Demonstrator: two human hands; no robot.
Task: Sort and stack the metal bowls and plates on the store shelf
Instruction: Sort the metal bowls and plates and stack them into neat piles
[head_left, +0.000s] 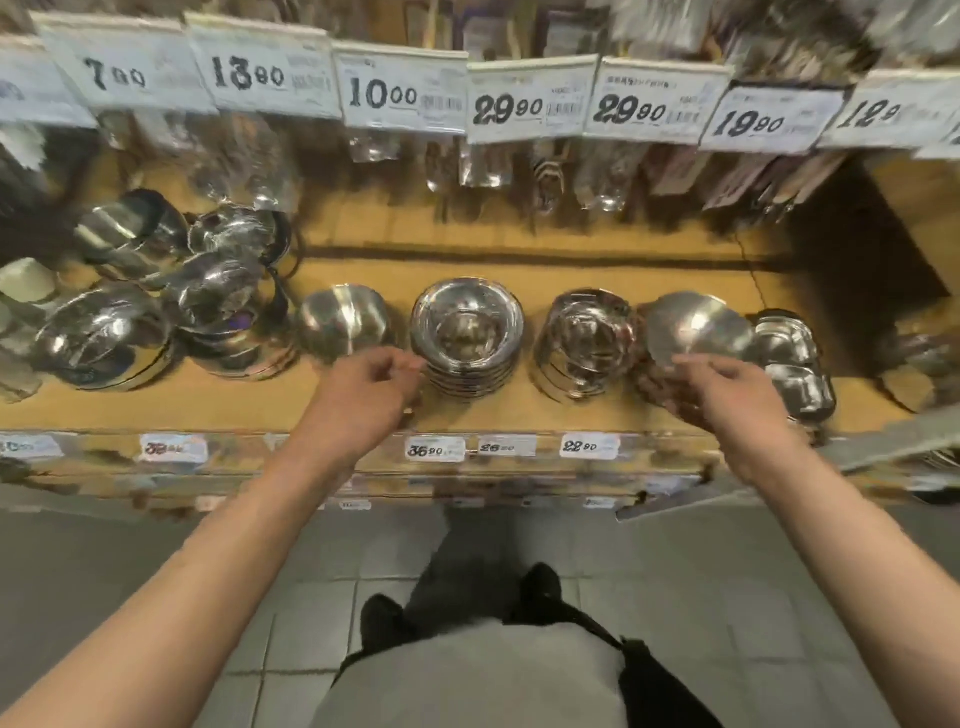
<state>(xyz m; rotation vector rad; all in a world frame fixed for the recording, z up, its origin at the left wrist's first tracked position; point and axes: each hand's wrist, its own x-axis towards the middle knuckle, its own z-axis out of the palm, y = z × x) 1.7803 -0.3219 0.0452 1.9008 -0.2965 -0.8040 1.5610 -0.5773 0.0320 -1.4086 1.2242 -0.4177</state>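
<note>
Right hand (719, 387) pinches bowl (696, 327) rim, right of plate stack (467, 338); left hand (371, 392) loosely curled, empty, left of it. Risk: tilted bowl slips, topples stack.

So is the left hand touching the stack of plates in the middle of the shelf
Cannot tell. In the head view, the left hand has its fingertips right at the near-left edge of the stack of plates, but motion blur hides whether there is contact or a slight gap.
</note>
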